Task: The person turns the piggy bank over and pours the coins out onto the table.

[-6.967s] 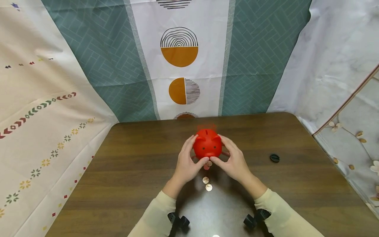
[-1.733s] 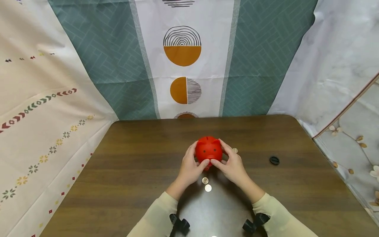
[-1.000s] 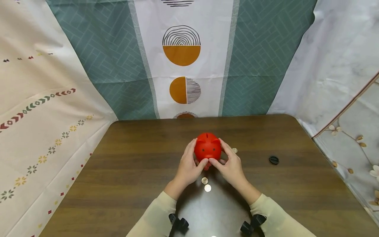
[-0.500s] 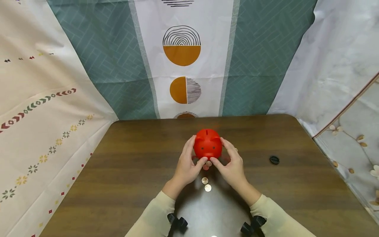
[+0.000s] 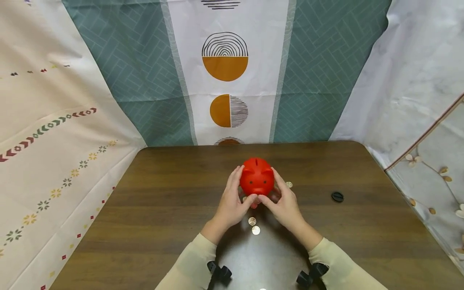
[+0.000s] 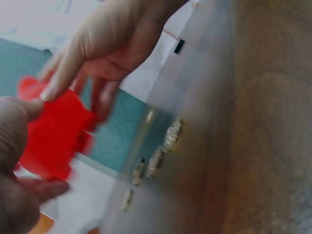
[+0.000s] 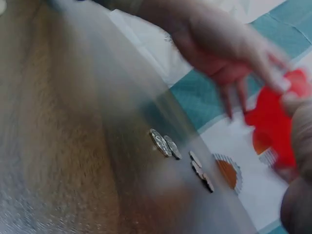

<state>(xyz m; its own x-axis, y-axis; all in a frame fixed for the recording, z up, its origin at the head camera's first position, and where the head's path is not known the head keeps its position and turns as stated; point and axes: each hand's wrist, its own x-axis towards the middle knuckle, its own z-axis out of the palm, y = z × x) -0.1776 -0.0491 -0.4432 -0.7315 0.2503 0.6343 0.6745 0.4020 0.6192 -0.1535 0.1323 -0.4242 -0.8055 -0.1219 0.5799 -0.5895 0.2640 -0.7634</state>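
A red piggy bank (image 5: pixel 256 177), its face toward me and slot on top, is held up off the wooden table between both hands. The left hand (image 5: pixel 232 201) grips one side, thumb near the snout. My right hand (image 5: pixel 284 203) grips the other side, thumb tips nearly meeting. Two coins (image 5: pixel 255 230) lie in front of the hands, and another coin (image 5: pixel 288 184) lies beyond the right fingers. In the left wrist view the piggy bank (image 6: pixel 53 131) is blurred, with several coins (image 6: pixel 155 162) on the table below it. More coins under the bank are partly hidden by the thumbs.
A round black plug (image 5: pixel 337 196) lies on the table (image 5: pixel 174 209) to the right. Patterned cloths (image 5: pixel 308 80) hang behind and at both sides of the table. A small white spot shows at the bottom edge of the head view.
Compared with 7 seconds ago, a coin shows beyond my right hand. The piggy bank has dipped and risen again between the hands, which keep their grip. The plug stays put.
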